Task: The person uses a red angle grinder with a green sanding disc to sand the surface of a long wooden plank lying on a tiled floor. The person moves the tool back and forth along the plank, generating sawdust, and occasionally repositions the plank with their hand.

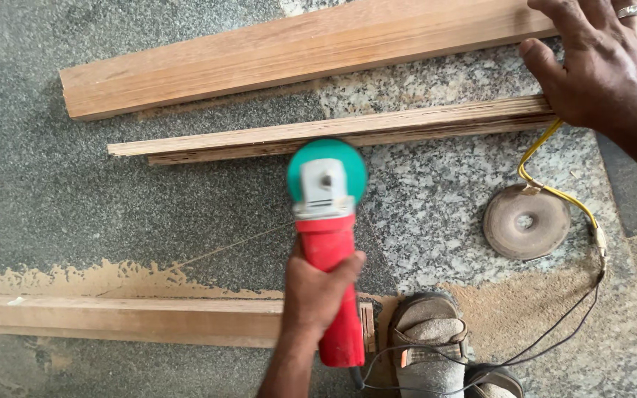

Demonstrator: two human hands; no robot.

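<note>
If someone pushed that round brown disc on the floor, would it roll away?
Probably not. The round disc lies flat on the speckled stone floor, so a push would most likely slide it. Stood on its edge, it might roll. It looks thin and worn, so it is likely light, and the yellow cord crossing its top could snag it.

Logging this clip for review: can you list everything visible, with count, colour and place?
Wide plank: one, light brown, top, lying on the stone floor.
Thin strips: two, pale, stacked, below the plank.
Wood batten: one, tan, lower left, with sawdust beside it.
Worn disc: one, brown, right of centre.
Yellow wire: one, running to a black cable.
Angle grinder: one, red body, green guard, centre.
Sandalled foot: one, dusty grey, bottom.
Left hand: grips the grinder.
Right hand: ringed, rests on the strips.
</note>
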